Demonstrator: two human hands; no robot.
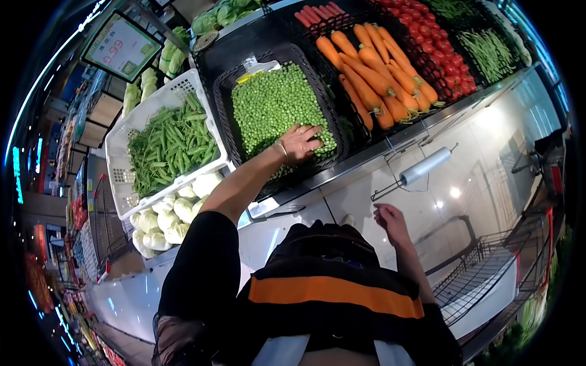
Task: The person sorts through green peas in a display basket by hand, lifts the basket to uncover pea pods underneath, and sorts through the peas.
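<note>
My left hand [300, 144] rests on loose green peas [268, 100] at the near right part of their dark woven basket [218, 97]. Its fingers are apart and bent down onto the peas, and a bracelet circles the wrist. Whether any peas lie under the fingers is hidden. Over the floor, to the right of my body, hangs my right hand [392, 224]. Its fingers are loosely bent and somewhat apart, with nothing visible in them. The nearest thing to it is a roll of clear plastic bags [426, 166] on a wire holder.
Left of the basket stands a white crate [116, 161] of pea pods [177, 140], with pale cabbages [174, 216] below. Carrots [378, 73] and red tomatoes [430, 46] lie to the right. A price sign [122, 46] stands upper left. A shopping cart [488, 268] is at lower right.
</note>
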